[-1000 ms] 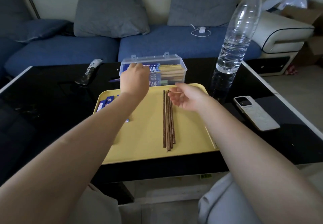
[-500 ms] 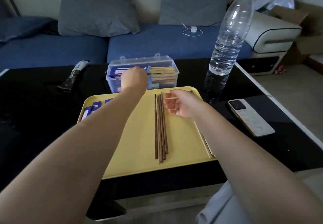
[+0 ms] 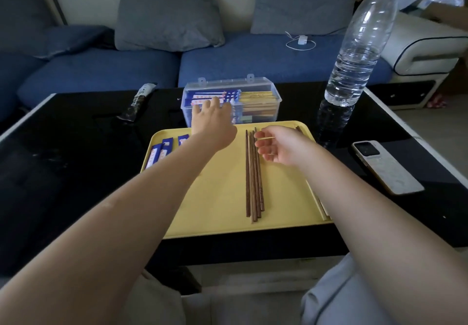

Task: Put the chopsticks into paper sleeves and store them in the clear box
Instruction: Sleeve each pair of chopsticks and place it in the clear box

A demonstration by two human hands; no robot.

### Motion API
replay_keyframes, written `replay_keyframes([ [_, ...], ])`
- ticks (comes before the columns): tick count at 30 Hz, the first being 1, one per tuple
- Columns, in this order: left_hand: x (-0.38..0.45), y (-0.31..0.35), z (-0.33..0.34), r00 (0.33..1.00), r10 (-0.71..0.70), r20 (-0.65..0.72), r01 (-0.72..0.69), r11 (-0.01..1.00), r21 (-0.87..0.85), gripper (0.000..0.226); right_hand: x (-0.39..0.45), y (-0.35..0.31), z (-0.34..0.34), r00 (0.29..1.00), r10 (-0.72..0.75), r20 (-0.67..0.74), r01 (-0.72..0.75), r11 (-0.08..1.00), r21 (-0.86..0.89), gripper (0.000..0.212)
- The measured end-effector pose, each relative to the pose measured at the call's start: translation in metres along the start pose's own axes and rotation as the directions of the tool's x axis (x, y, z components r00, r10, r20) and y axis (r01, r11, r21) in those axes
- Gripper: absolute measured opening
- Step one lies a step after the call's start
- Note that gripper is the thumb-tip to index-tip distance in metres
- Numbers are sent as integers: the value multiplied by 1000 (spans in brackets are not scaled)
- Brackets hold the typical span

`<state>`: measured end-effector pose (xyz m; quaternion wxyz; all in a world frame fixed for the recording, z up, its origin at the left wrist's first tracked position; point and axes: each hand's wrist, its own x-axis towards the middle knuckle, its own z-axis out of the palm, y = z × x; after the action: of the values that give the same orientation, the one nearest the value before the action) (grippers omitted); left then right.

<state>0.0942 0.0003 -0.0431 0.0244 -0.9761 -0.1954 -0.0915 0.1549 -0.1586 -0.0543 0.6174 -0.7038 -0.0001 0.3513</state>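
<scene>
The clear box (image 3: 274, 112) stands open behind the yellow tray (image 3: 222, 213) and holds blue sleeved chopsticks (image 3: 228, 94) and pale ones. My left hand (image 3: 211, 122) reaches into the box with its fingers spread, fingertips touching the blue sleeves. Several bare brown chopsticks (image 3: 254, 177) lie side by side in the tray's middle. Just right of their far ends hovers my right hand (image 3: 281, 147), loosely curled and pinching a thin pale stick (image 3: 266, 137). Empty blue paper sleeves (image 3: 162, 150) lie at the tray's left, partly hidden by my left arm.
A tall water bottle (image 3: 354, 53) stands at the back right of the black table (image 3: 76, 160). A white phone (image 3: 385, 166) lies right of the tray, a dark packet (image 3: 138, 101) at the back left. Pale sticks (image 3: 321, 204) lie along the tray's right edge. A blue sofa is behind.
My left hand, curled over the box before, has spread its fingers on the sleeves inside. My right hand has stayed beside the chopsticks' far ends.
</scene>
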Motion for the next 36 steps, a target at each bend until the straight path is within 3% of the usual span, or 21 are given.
replay_keyframes([
  [3,-24,-18,-5,991,-92,102,81,991,106,25,-3,4,4,1000,-12,19,12,999,-43,22],
  [6,-39,-33,1,953,-159,259,91,962,256,28,-5,7,5,999,-21,33,24,996,-89,21],
  [11,-45,-35,7,931,-140,336,69,974,216,35,-6,13,8,995,-96,14,96,953,-289,18],
  [13,-44,-33,5,934,-105,341,59,988,143,33,-7,13,7,984,-177,12,159,846,-510,16],
  [15,-43,-28,2,939,-76,336,65,997,42,32,-7,14,5,972,-234,21,172,649,-742,19],
  [18,-44,-25,1,947,-43,319,77,993,-94,35,-9,15,6,982,-185,30,111,446,-888,22],
  [22,-45,-31,1,952,39,303,2,991,-132,45,-14,13,6,987,-162,12,71,362,-930,27],
  [27,-47,-35,4,918,89,385,-89,996,-17,51,-14,9,-8,918,-362,-160,-53,287,-956,15],
  [29,-48,-33,7,915,86,394,-123,990,71,59,-17,8,-15,897,-379,-226,-171,173,-970,36],
  [32,-50,-29,10,913,71,401,-143,978,152,65,-17,11,-21,907,-269,-323,-323,44,-945,64],
  [36,-49,-25,11,919,79,387,-177,958,225,69,-13,20,-19,921,-211,-328,-343,-39,-938,69],
])
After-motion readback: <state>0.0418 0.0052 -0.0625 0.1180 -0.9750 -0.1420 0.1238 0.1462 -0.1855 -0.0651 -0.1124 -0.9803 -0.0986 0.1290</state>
